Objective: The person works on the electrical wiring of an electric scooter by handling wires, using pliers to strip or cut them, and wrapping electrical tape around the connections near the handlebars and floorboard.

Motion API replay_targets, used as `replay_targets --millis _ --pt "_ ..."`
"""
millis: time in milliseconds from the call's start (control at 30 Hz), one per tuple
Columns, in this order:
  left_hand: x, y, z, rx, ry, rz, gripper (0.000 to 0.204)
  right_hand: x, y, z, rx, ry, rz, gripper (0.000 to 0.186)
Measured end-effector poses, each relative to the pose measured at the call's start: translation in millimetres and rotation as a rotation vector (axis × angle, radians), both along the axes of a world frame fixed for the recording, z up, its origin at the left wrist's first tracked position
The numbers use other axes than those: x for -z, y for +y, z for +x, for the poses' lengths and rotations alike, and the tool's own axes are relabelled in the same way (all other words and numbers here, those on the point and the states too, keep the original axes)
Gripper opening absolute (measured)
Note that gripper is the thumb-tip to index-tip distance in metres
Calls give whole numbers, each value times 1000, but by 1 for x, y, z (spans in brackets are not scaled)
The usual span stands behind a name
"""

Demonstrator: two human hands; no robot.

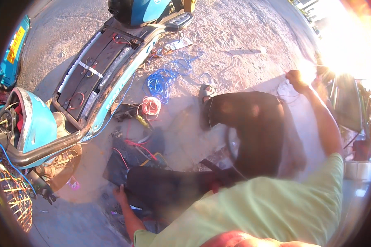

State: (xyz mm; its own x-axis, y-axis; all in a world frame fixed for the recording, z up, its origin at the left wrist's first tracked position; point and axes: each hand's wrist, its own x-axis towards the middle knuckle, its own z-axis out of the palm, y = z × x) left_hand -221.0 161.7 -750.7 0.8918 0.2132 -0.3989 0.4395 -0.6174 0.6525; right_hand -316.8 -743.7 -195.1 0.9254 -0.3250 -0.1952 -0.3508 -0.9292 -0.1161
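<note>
My right hand (299, 83) is stretched out to the far right, its fingers closed in the sun's glare. What it grips is not clear; a thin line and a pale crumpled thing (286, 89) show just beside it. Low on the left, my left hand (120, 195) is closed beside my dark-trousered leg, close to a flat black piece (116, 168). Whatever lies in its fingers is hidden. Beyond that leg, red wires (139, 144) run over a dark heap on the ground. A coil of pinkish-red wire (151, 106) and a tangle of blue wire (156, 83) lie farther off.
A blue vehicle frame (107, 109) with dark battery-like blocks (88, 68) in its long tray stands at the left. Loose wires hang near its front housing (38, 123). A woven basket (16, 197) is at the left edge. A flat strip (245, 51) lies on the sandy ground.
</note>
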Motion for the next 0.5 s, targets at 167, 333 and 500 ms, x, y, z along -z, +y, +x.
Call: replay_targets --millis 167,333,500 --pt "2 5 -3 -40 43 -127 44 88 36 -6 491 114 247 35" --pt "12 14 -6 -39 64 -108 49 116 118 -45 432 151 390 33" --pt "43 40 -7 -110 181 -74 55 114 169 -51 342 117 483 31"
